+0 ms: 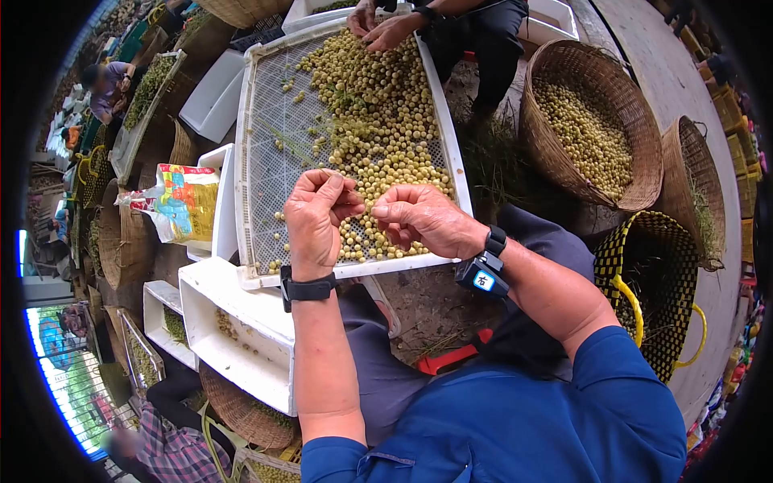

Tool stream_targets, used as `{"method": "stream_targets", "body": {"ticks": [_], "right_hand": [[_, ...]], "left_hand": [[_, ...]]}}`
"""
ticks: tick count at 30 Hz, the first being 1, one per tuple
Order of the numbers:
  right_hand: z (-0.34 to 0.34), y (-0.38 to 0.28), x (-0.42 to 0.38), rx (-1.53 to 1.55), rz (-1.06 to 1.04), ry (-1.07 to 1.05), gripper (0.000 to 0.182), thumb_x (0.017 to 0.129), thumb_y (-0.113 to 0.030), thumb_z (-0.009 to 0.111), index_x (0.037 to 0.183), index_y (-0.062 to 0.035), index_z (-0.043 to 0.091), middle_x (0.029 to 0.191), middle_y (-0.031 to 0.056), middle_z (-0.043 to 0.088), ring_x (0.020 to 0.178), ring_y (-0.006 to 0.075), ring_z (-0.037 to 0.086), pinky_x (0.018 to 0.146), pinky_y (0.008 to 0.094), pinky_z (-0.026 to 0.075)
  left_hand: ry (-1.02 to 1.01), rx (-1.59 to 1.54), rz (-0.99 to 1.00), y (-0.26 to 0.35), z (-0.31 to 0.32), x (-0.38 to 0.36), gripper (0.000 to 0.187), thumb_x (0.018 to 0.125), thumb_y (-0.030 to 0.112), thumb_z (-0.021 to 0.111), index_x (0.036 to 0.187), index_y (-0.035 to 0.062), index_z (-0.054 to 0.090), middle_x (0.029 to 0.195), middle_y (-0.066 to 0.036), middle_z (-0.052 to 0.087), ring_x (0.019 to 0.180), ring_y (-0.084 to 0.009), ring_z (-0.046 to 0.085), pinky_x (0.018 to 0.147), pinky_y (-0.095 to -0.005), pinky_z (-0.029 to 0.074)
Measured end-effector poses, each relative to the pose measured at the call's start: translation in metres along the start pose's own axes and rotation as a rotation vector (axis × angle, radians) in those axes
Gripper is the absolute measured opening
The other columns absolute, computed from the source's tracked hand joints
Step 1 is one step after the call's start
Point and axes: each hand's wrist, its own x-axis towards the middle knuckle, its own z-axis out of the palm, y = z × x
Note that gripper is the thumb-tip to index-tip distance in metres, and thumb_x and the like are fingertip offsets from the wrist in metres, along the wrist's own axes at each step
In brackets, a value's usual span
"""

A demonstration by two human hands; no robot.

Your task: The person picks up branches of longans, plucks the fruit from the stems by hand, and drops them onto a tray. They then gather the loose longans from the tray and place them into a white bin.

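A white-rimmed mesh tray [266,153] lies before me, with a heap of small round yellow-green fruits [403,113] toward its right side. Green stems and leaves [346,101] are mixed among them. Over the near part of the tray, my left hand [322,209] is closed, thumb against curled fingers. My right hand [427,219] faces it a short distance away, with thumb and forefinger pinched together. Whatever the fingertips hold is too small to make out. At the tray's far edge, another person's hands [382,28] hover over the fruits.
To the right stand a wicker basket [592,64] holding more fruits, another wicker basket [684,153] and a yellow-black woven basket [664,278]. White foam boxes [241,346] and a printed bag [189,201] are on the left. Other people sit further left.
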Motion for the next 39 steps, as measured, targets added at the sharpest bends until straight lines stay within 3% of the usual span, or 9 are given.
{"method": "stream_targets", "body": {"ticks": [5, 9, 18, 22, 29, 32, 35, 39], "right_hand": [[0.003, -0.001, -0.001, 0.000, 0.019, 0.011, 0.019, 0.092, -0.021, 0.073, 0.096, -0.0052, 0.063, 0.091, 0.0062, 0.068, 0.070, 0.0102, 0.063, 0.057, 0.0234, 0.051], [0.004, -0.004, 0.001, 0.060, 0.013, 0.010, 0.012, 0.090, -0.012, 0.072, 0.092, -0.0058, 0.062, 0.088, 0.0085, 0.069, 0.068, 0.0119, 0.063, 0.058, 0.0241, 0.051], [0.011, -0.003, 0.004, 0.051, 0.023, 0.035, 0.017, 0.091, -0.016, 0.073, 0.096, -0.0036, 0.062, 0.082, 0.0036, 0.064, 0.067, 0.0083, 0.061, 0.057, 0.0205, 0.051], [0.006, 0.003, 0.009, 0.038, 0.034, -0.002, 0.013, 0.091, -0.014, 0.072, 0.092, -0.0054, 0.063, 0.080, 0.0029, 0.062, 0.063, 0.0112, 0.055, 0.057, 0.0266, 0.048], [0.004, -0.006, 0.004, 0.065, -0.013, -0.007, 0.011, 0.093, -0.014, 0.068, 0.092, -0.0053, 0.061, 0.077, 0.0034, 0.061, 0.062, 0.0115, 0.055, 0.057, 0.0264, 0.048], [0.006, -0.011, 0.005, 0.046, 0.002, 0.084, 0.021, 0.097, -0.023, 0.062, 0.091, -0.0033, 0.061, 0.077, 0.0041, 0.062, 0.064, 0.0123, 0.062, 0.056, 0.0253, 0.053], [0.004, -0.006, 0.008, -0.132, -0.028, 0.206, 0.021, 0.098, -0.023, 0.061, 0.092, -0.0034, 0.061, 0.077, 0.0028, 0.061, 0.063, 0.0100, 0.060, 0.058, 0.0253, 0.054], [0.003, 0.007, 0.011, -0.255, -0.043, 0.211, 0.012, 0.096, -0.015, 0.063, 0.094, -0.0033, 0.061, 0.074, 0.0009, 0.060, 0.061, 0.0064, 0.057, 0.056, 0.0228, 0.050]], "left_hand": [[-0.004, 0.043, 0.015, 0.002, 0.001, -0.002, 0.010, 0.097, 0.010, 0.064, 0.100, 0.0020, 0.059, 0.087, -0.009, 0.068, 0.069, -0.0142, 0.067, 0.061, -0.0282, 0.060], [-0.019, 0.069, 0.030, 0.002, -0.004, -0.002, 0.010, 0.097, 0.010, 0.064, 0.101, 0.0026, 0.060, 0.088, -0.009, 0.069, 0.070, -0.0143, 0.067, 0.062, -0.0282, 0.060], [-0.038, 0.097, 0.046, 0.004, -0.008, -0.002, 0.010, 0.098, 0.012, 0.063, 0.103, 0.0033, 0.061, 0.090, -0.009, 0.069, 0.073, -0.0158, 0.068, 0.064, -0.0294, 0.061], [-0.041, 0.091, 0.064, 0.006, -0.010, -0.002, 0.010, 0.098, 0.012, 0.063, 0.102, 0.0035, 0.061, 0.090, -0.009, 0.069, 0.074, -0.0161, 0.068, 0.066, -0.0298, 0.060], [0.078, 0.104, 0.169, 0.020, -0.029, 0.001, 0.009, 0.099, 0.011, 0.061, 0.102, 0.0025, 0.060, 0.090, -0.010, 0.069, 0.076, -0.0183, 0.068, 0.068, -0.0305, 0.059], [0.111, 0.109, 0.249, 0.037, -0.060, 0.001, 0.010, 0.098, 0.011, 0.061, 0.104, 0.0031, 0.062, 0.092, -0.008, 0.069, 0.078, -0.0175, 0.067, 0.072, -0.0316, 0.058], [0.231, -0.092, 0.368, 0.058, -0.103, -0.007, 0.010, 0.097, 0.012, 0.063, 0.103, 0.0037, 0.062, 0.096, -0.009, 0.069, 0.080, -0.0191, 0.068, 0.072, -0.0319, 0.060], [0.377, -0.238, 0.362, 0.076, -0.138, -0.021, 0.012, 0.096, 0.014, 0.064, 0.103, 0.0048, 0.063, 0.096, -0.007, 0.069, 0.083, -0.0189, 0.067, 0.076, -0.0327, 0.059]]}}
